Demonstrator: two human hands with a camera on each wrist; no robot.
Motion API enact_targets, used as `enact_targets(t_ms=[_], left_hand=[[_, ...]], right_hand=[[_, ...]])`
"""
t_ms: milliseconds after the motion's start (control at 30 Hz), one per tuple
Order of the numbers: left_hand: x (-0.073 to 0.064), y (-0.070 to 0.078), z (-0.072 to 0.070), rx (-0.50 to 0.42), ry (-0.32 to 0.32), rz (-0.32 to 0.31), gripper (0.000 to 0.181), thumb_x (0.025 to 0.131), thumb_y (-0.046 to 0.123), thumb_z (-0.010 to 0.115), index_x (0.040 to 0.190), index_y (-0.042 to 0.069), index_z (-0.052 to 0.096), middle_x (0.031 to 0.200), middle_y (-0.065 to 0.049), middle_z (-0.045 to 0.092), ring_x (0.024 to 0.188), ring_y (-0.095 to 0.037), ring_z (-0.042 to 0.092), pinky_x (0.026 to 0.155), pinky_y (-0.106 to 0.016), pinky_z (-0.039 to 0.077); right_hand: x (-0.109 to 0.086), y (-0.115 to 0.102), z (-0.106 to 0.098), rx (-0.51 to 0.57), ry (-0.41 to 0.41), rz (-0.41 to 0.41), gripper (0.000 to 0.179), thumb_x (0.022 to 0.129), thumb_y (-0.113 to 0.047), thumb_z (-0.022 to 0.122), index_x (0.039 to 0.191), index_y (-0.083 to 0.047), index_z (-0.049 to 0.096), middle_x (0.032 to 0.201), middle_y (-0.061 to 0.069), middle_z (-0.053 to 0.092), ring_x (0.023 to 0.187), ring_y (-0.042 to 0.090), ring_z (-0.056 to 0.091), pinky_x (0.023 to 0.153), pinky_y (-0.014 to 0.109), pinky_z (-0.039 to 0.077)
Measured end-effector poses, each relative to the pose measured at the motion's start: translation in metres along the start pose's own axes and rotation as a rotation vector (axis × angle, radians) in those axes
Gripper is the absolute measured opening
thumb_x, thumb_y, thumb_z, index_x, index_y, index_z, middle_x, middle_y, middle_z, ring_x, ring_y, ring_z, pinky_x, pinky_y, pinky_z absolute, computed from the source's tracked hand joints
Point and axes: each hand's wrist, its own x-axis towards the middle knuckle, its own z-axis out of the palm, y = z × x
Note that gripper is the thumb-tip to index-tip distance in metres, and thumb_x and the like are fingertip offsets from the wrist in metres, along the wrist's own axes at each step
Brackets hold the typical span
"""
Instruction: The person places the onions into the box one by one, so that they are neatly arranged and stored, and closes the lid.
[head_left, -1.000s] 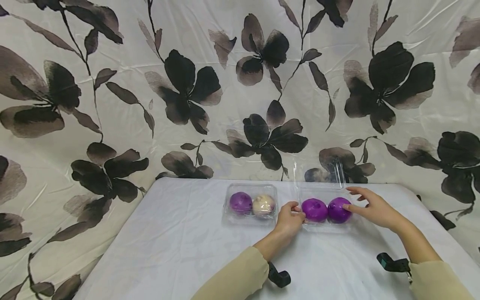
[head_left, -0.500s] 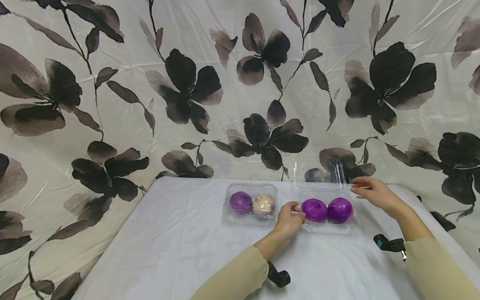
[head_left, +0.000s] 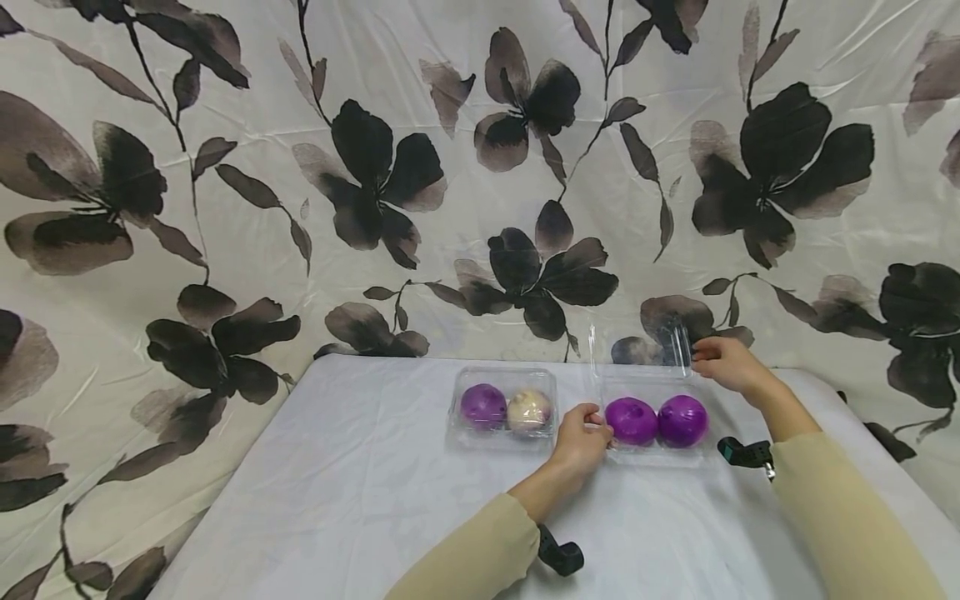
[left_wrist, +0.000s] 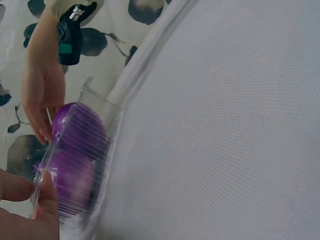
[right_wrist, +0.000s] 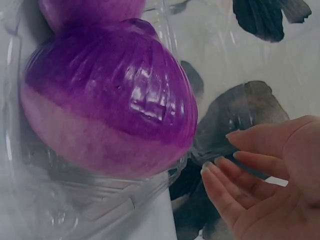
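Note:
An unlidded clear plastic clamshell box [head_left: 667, 458], its lid [head_left: 641, 350] raised at the back, holds two glossy purple onions, one at left [head_left: 631, 421] and one at right [head_left: 682, 421]. My left hand [head_left: 579, 442] pinches the box's left rim between thumb and finger, seen close in the left wrist view on the clear wall [left_wrist: 102, 100]. At the raised lid's right edge is my right hand [head_left: 731, 364], fingertips touching or very near it. In the right wrist view its thumb and fingers [right_wrist: 265, 175] stand apart, beside the right onion [right_wrist: 112, 100].
Left of my left hand stands a second clear box [head_left: 501, 443], closed, with a purple onion [head_left: 483, 407] and a pale one [head_left: 528, 411]. Both boxes sit near the back of a white-covered table [head_left: 360, 483]. A flowered cloth [head_left: 420, 192] hangs behind.
My right hand has let go of the right onion and moved up and back, first out to the right, then in to the lid's edge. The left hand stays at the rim.

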Motion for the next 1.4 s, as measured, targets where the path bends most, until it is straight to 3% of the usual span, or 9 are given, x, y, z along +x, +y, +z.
enact_targets(t_ms=[400, 600, 800, 933, 1067, 1167, 1400], left_hand=[[0.001, 0.001, 0.000, 0.003, 0.007, -0.011, 0.045, 0.090, -0.012, 0.062, 0.134, -0.013, 0.051, 0.105, -0.007, 0.055, 0.075, -0.010, 0.062, 0.065, -0.019, 0.051], [0.001, 0.001, 0.001, -0.002, 0.014, -0.019, 0.046, 0.091, -0.011, 0.062, 0.135, -0.012, 0.051, 0.104, -0.006, 0.055, 0.074, -0.009, 0.061, 0.064, -0.018, 0.050], [0.001, 0.001, 0.001, 0.006, 0.011, -0.016, 0.045, 0.091, -0.010, 0.062, 0.135, -0.012, 0.051, 0.105, -0.007, 0.055, 0.075, -0.010, 0.062, 0.063, -0.017, 0.050], [0.001, 0.001, 0.001, 0.013, 0.015, -0.014, 0.044, 0.091, -0.011, 0.062, 0.134, -0.012, 0.051, 0.105, -0.007, 0.055, 0.075, -0.010, 0.062, 0.064, -0.018, 0.051], [0.000, 0.001, 0.001, 0.016, 0.019, -0.027, 0.044, 0.092, -0.010, 0.062, 0.135, -0.011, 0.052, 0.105, -0.007, 0.055, 0.076, -0.010, 0.062, 0.064, -0.018, 0.051], [0.000, 0.001, 0.001, 0.017, 0.018, -0.027, 0.045, 0.092, -0.010, 0.062, 0.135, -0.011, 0.051, 0.105, -0.006, 0.055, 0.076, -0.010, 0.062, 0.063, -0.018, 0.050], [0.000, 0.000, 0.000, 0.006, 0.010, -0.006, 0.045, 0.091, -0.011, 0.062, 0.135, -0.013, 0.050, 0.104, -0.007, 0.055, 0.077, -0.012, 0.063, 0.064, -0.018, 0.050]], right_hand=[[0.008, 0.000, 0.004, -0.032, 0.063, -0.037, 0.049, 0.092, 0.003, 0.061, 0.129, 0.029, 0.044, 0.113, 0.038, 0.061, 0.102, 0.042, 0.062, 0.077, 0.032, 0.055], [0.008, -0.001, 0.004, -0.035, 0.091, -0.038, 0.046, 0.096, 0.000, 0.058, 0.131, 0.027, 0.045, 0.108, 0.034, 0.062, 0.091, 0.033, 0.066, 0.072, 0.029, 0.054], [0.004, 0.002, 0.007, -0.018, 0.125, -0.019, 0.047, 0.109, -0.018, 0.047, 0.134, 0.021, 0.047, 0.116, 0.035, 0.061, 0.097, 0.037, 0.068, 0.079, 0.043, 0.061], [0.000, 0.005, 0.007, 0.053, 0.155, -0.003, 0.060, 0.113, -0.033, 0.029, 0.131, 0.020, 0.050, 0.115, 0.033, 0.062, 0.096, 0.032, 0.068, 0.080, 0.033, 0.062], [-0.006, 0.005, 0.004, 0.112, 0.157, -0.006, 0.072, 0.113, -0.039, 0.017, 0.126, 0.022, 0.053, 0.115, 0.035, 0.061, 0.099, 0.035, 0.068, 0.078, 0.026, 0.061], [-0.011, 0.004, 0.002, 0.130, 0.146, -0.010, 0.076, 0.113, -0.041, 0.013, 0.123, 0.022, 0.054, 0.115, 0.036, 0.061, 0.101, 0.037, 0.068, 0.079, 0.026, 0.061], [-0.020, 0.006, -0.002, 0.163, 0.115, -0.047, 0.075, 0.113, -0.040, 0.013, 0.118, 0.021, 0.056, 0.112, 0.034, 0.062, 0.094, 0.017, 0.068, 0.080, 0.022, 0.060]])
